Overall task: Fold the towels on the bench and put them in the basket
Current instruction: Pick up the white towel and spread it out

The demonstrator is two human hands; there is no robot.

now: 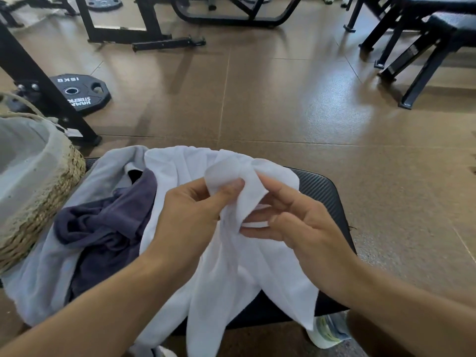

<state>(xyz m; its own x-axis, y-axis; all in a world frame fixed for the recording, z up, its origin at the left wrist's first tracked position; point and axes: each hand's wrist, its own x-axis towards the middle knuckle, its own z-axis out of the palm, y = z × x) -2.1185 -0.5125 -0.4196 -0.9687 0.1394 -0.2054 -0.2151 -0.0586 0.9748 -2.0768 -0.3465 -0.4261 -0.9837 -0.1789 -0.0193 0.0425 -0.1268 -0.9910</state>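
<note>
A white towel (226, 274) lies bunched over the black padded bench (324, 191), with part of it hanging off the near edge. My left hand (190, 215) pinches an edge of this towel between thumb and fingers. My right hand (291, 222) pinches the same edge just to the right, fingers curled into the cloth. A dark purple towel (110, 228) and a light grey towel (46, 276) lie crumpled on the bench's left part. The woven basket (51, 191) with a grey lining stands at the left end of the bench.
A 15 kg weight plate (79, 92) lies on the brown floor beyond the basket. Black machine frames (43, 83) stand at the left and back, and bench legs (417, 76) at the right. A shoe (327, 333) shows below the bench.
</note>
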